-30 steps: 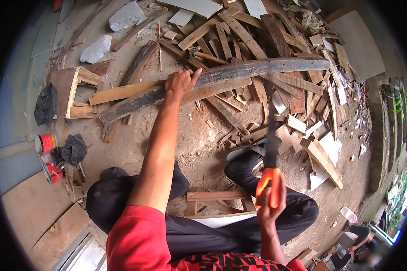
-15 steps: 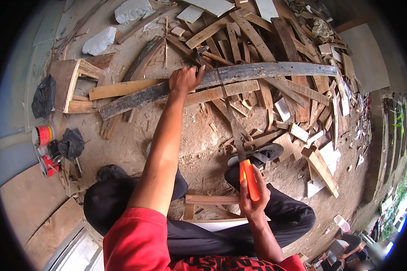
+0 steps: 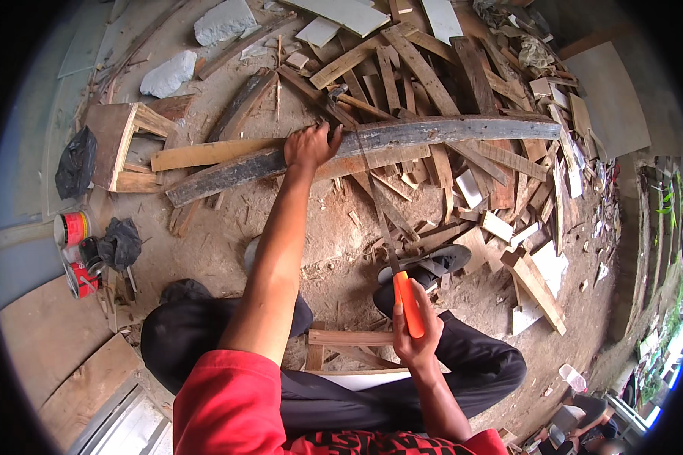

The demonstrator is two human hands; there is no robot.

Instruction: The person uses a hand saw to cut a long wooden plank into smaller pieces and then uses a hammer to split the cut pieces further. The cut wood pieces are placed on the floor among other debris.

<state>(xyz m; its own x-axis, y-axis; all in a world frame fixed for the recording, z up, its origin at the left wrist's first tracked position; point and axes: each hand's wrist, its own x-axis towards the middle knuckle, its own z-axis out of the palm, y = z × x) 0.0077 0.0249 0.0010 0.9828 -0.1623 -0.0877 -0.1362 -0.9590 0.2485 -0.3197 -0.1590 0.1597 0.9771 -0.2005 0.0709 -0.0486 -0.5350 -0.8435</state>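
Note:
A long, weathered wooden beam [image 3: 440,131] with dark grey paint lies crosswise ahead of me. My left hand [image 3: 310,147] presses down on it left of its middle, fingers curled over the far edge. In my right hand [image 3: 419,337], held close to my knees, is the orange handle of a handsaw [image 3: 387,241]. The saw's thin, dark blade runs away from me and meets the beam just right of my left hand. Under the beam lies a paler plank [image 3: 379,158].
Scrap boards [image 3: 425,68] are heaped beyond and to the right. A hammer [image 3: 340,92] rests among them. At left stand a wooden box frame [image 3: 114,148], red cans [image 3: 74,227] and a black plastic bag [image 3: 121,243]. White chunks [image 3: 168,73] lie far left.
My right hand and the saw have shifted slightly left and toward me. The beam's right end sits a little nearer to me. My left hand has stayed on the beam.

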